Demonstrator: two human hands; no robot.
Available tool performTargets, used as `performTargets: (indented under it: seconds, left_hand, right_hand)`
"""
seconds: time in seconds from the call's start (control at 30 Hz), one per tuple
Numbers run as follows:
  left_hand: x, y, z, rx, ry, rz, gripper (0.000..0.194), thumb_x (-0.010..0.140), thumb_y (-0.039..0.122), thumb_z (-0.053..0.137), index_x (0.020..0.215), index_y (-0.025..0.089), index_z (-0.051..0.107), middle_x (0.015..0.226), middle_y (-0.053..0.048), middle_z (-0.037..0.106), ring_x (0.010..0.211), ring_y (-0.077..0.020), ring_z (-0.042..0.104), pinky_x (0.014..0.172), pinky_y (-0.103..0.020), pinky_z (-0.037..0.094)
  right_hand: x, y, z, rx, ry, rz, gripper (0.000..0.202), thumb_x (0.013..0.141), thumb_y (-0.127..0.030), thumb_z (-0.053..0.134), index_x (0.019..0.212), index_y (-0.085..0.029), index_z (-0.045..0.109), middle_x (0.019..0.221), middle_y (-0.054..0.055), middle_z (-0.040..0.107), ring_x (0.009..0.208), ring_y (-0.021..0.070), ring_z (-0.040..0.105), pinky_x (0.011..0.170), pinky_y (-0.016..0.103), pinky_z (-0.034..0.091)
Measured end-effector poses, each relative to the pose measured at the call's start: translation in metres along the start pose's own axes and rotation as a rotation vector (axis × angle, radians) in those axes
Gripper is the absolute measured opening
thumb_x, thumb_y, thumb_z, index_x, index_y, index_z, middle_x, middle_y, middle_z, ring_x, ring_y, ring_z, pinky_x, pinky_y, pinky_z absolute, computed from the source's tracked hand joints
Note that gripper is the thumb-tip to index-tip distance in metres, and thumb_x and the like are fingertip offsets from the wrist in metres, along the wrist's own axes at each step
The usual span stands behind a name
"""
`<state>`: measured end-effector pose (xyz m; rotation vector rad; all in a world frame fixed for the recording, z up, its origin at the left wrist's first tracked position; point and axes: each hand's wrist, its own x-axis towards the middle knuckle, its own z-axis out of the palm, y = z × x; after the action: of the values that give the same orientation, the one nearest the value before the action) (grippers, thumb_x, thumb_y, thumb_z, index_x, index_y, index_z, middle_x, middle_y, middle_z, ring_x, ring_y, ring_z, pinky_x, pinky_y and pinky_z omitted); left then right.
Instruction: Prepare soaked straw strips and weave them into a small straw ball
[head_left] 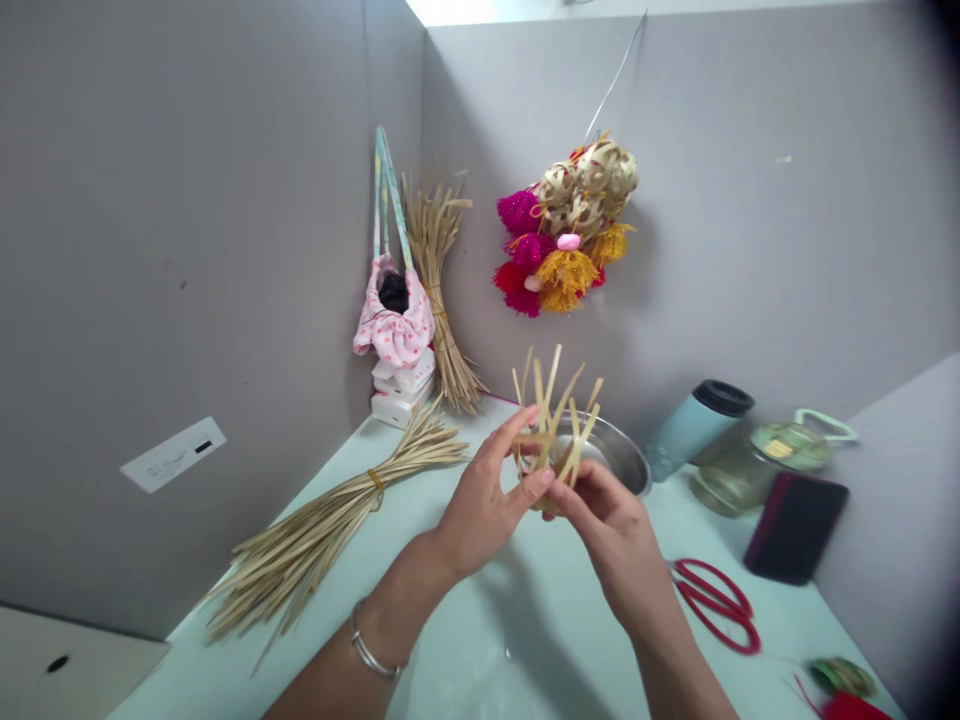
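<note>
A small half-woven ball of flat straw strips is held above the table, its loose ends fanning upward. My left hand is closed around its left side, with the thumb at the front and the fingers behind. My right hand pinches the lower right side, thumb tip close to the left thumb. Both hands hide much of the woven base. Behind them stands a metal bowl, partly covered by the strips and fingers.
To the left lies a tied bundle of straw strips; another bundle leans in the corner beside a pink dotted bag and white boxes. Rightward are red-handled scissors, a blue tumbler, a green bottle and a phone. Woven balls with tassels hang above.
</note>
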<state>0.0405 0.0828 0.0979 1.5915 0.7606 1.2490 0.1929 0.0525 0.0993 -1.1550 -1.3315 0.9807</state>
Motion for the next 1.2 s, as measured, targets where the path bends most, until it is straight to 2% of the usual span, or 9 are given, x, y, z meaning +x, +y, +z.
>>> performTargets:
  seconds: [0.07, 0.13, 0.33, 0.53, 0.7, 0.77, 0.9, 1.1, 1.2]
  left_hand:
    - [0.000, 0.000, -0.002, -0.081, -0.012, 0.016, 0.072, 0.090, 0.034, 0.062, 0.152, 0.027, 0.025, 0.126, -0.010, 0.056, 0.121, -0.0231, 0.054, 0.110, -0.044, 0.039]
    - [0.000, 0.000, -0.004, -0.147, 0.003, 0.018, 0.080, 0.086, 0.033, 0.068, 0.152, 0.027, 0.022, 0.129, -0.010, 0.054, 0.119, -0.0223, 0.055, 0.110, -0.043, 0.040]
    - [0.001, 0.003, -0.007, -0.104, 0.070, 0.032, 0.043, 0.076, 0.027, 0.079, 0.112, 0.020, 0.057, 0.118, -0.007, 0.060, 0.113, -0.0221, 0.058, 0.106, -0.040, 0.044]
    - [0.001, 0.004, 0.001, -0.148, 0.056, -0.019, 0.041, 0.074, 0.024, 0.080, 0.106, 0.020, 0.055, 0.112, -0.006, 0.063, 0.108, -0.0202, 0.061, 0.102, -0.039, 0.046]
    - [-0.001, 0.001, 0.007, -0.207, 0.094, -0.014, 0.042, 0.077, 0.023, 0.077, 0.109, 0.020, 0.051, 0.114, -0.007, 0.061, 0.108, -0.0194, 0.060, 0.101, -0.037, 0.047]
    - [-0.001, -0.001, 0.006, -0.209, 0.107, 0.008, 0.039, 0.080, 0.023, 0.075, 0.111, 0.020, 0.051, 0.113, -0.006, 0.061, 0.109, -0.0185, 0.060, 0.103, -0.037, 0.046]
    - [0.000, -0.002, 0.003, -0.196, 0.118, 0.036, 0.030, 0.084, 0.023, 0.071, 0.109, 0.020, 0.054, 0.109, -0.005, 0.061, 0.108, -0.0170, 0.059, 0.105, -0.035, 0.045]
    - [0.001, -0.005, 0.003, -0.194, 0.105, 0.063, 0.032, 0.077, 0.020, 0.078, 0.103, 0.020, 0.059, 0.108, -0.003, 0.061, 0.107, -0.0167, 0.060, 0.104, -0.034, 0.045]
    - [0.000, -0.005, 0.004, -0.162, 0.131, 0.058, 0.021, 0.079, 0.020, 0.076, 0.096, 0.019, 0.062, 0.105, -0.004, 0.061, 0.107, -0.0177, 0.060, 0.102, -0.034, 0.046]
  right_hand:
    - [0.001, 0.001, -0.004, 0.107, -0.008, 0.041, 0.022, 0.085, -0.043, 0.071, 0.085, -0.022, 0.066, 0.081, 0.002, 0.066, 0.075, 0.0152, 0.060, 0.069, 0.027, 0.052]
    - [0.003, 0.002, -0.006, 0.210, 0.000, 0.077, 0.022, 0.085, -0.044, 0.071, 0.085, -0.022, 0.067, 0.084, 0.002, 0.068, 0.078, 0.0158, 0.061, 0.070, 0.027, 0.052]
    - [0.005, 0.000, -0.004, 0.339, 0.063, 0.120, 0.023, 0.081, -0.044, 0.075, 0.085, -0.022, 0.068, 0.086, 0.003, 0.070, 0.077, 0.0154, 0.062, 0.070, 0.027, 0.053]
    - [0.005, 0.001, -0.006, 0.309, 0.090, 0.076, 0.024, 0.081, -0.043, 0.075, 0.087, -0.020, 0.068, 0.084, 0.003, 0.067, 0.071, 0.0138, 0.060, 0.064, 0.026, 0.053]
    - [0.004, -0.001, -0.006, 0.166, 0.291, -0.059, 0.040, 0.077, -0.039, 0.079, 0.110, -0.028, 0.060, 0.106, 0.003, 0.064, 0.077, 0.0156, 0.065, 0.068, 0.030, 0.057]
    - [0.002, -0.003, -0.004, 0.098, 0.253, -0.107, 0.045, 0.077, -0.036, 0.080, 0.116, -0.030, 0.060, 0.110, 0.005, 0.064, 0.085, 0.0187, 0.067, 0.074, 0.033, 0.058]
    - [0.000, -0.005, -0.003, 0.035, 0.120, -0.125, 0.035, 0.079, -0.034, 0.078, 0.111, -0.028, 0.066, 0.108, 0.006, 0.069, 0.098, 0.0238, 0.067, 0.085, 0.039, 0.056]
    - [0.000, -0.005, -0.002, 0.057, 0.163, -0.121, 0.033, 0.078, -0.035, 0.078, 0.109, -0.026, 0.068, 0.104, 0.006, 0.072, 0.094, 0.0240, 0.070, 0.084, 0.040, 0.058]
    - [0.000, -0.006, -0.001, 0.073, 0.169, -0.123, 0.032, 0.077, -0.034, 0.079, 0.106, -0.026, 0.068, 0.102, 0.005, 0.074, 0.092, 0.0238, 0.070, 0.083, 0.040, 0.059]
